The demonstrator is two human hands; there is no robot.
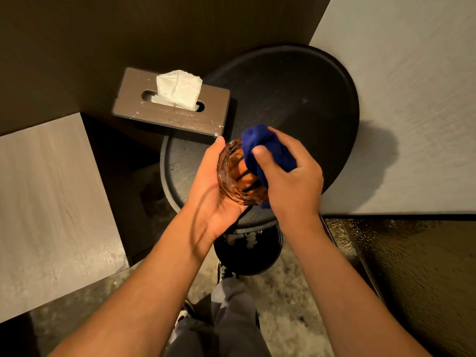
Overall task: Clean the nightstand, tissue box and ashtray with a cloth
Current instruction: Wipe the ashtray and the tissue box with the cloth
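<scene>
I see the left hand [215, 191] cupped under a clear glass ashtray [238, 176], fingers curled round its side, held above the near edge of the round black nightstand [296, 99]. The right hand [291, 176] grips a bunched blue cloth [265, 148], thumb on top, pressed into the ashtray's bowl; I cannot make out any contents behind the cloth. A brown wooden tissue box [172, 106] sits at the nightstand's far left edge, a white tissue [179, 88] standing up out of its slot. The nightstand's base [247, 251] is partly hidden by the arms. No labels or writing legible to me.
</scene>
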